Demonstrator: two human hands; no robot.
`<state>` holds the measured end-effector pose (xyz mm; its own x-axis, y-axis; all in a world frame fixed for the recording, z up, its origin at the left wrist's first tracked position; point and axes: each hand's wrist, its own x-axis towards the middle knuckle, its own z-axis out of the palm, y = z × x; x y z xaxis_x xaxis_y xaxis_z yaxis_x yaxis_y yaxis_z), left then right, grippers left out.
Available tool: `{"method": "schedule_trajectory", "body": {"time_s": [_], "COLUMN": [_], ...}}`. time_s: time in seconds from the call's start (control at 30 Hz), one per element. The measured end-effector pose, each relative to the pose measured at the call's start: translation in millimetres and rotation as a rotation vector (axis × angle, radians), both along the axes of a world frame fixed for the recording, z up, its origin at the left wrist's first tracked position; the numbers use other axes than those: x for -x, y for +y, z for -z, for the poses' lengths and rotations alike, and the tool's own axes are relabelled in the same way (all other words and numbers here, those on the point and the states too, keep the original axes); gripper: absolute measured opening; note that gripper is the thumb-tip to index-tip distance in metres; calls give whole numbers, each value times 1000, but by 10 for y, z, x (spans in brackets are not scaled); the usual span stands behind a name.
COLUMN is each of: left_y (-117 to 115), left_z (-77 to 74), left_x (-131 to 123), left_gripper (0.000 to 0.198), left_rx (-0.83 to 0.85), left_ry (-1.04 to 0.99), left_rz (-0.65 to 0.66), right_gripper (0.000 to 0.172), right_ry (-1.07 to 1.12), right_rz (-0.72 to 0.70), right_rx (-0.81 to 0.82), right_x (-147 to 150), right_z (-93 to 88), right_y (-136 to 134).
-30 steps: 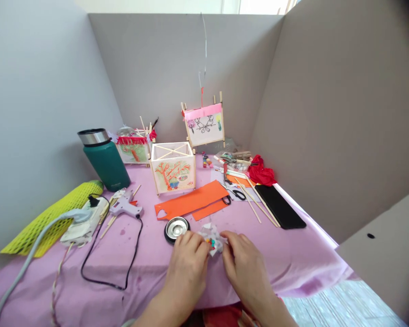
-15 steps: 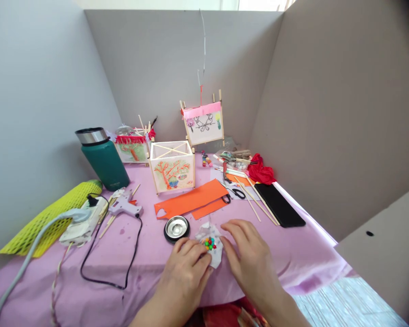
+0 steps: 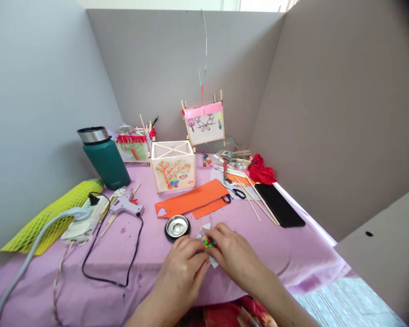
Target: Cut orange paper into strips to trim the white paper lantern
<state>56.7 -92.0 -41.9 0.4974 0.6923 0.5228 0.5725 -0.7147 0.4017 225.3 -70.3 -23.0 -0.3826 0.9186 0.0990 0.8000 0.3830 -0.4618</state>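
Observation:
Several bright round beads (image 3: 209, 242), in red, green, yellow and orange, lie bunched in a crumpled, whitish small plastic bag (image 3: 214, 262) near the table's front edge. My left hand (image 3: 184, 263) is closed at the bag's left side, thumb and fingertips on it. From the right, my right hand (image 3: 233, 256) pinches the bag close against the beads, its fingers hiding most of that side. Just behind my left hand a round black lid with a shiny metal inside (image 3: 177, 226) rests on the purple cloth (image 3: 245, 229).
Orange paper (image 3: 191, 197) and scissors (image 3: 234, 194) lie beyond my hands. A decorated paper lantern (image 3: 174, 170) stands behind; another lantern (image 3: 204, 125) hangs. On the left are a glue gun (image 3: 127, 203), power strip (image 3: 83, 225) and teal bottle (image 3: 105, 161); on the right, a black phone (image 3: 280, 205).
My right hand has moved left and closed on the bag beside the beads. The bag is now gathered more tightly, and less of it shows. My left hand stays at its left side.

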Motion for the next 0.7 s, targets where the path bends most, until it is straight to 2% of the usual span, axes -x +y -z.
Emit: {"method": "schedule_trajectory", "body": {"time_s": [0.2,0.53,0.6,0.7], "left_y": [19,31,34,41], "left_z": [-10,-14,-26,-44], "left_x": [-6,-2,-2,1], "left_gripper": [19,19,20,20], "left_rx": [48,59,73,100], "left_ry": [-26,-42,-51,-81], "left_rz": [20,19,21,32], "right_gripper": [14,19,18,15], "right_ry": [-90,-219,-195,-24], "right_rz": [-8,-11,-4,-30], "right_rx": [45,-17,-20,41], "right_x": [29,84,77,20], "right_z": [-62,-64,-54,-44], "right_y": [100,233,251,291]}}
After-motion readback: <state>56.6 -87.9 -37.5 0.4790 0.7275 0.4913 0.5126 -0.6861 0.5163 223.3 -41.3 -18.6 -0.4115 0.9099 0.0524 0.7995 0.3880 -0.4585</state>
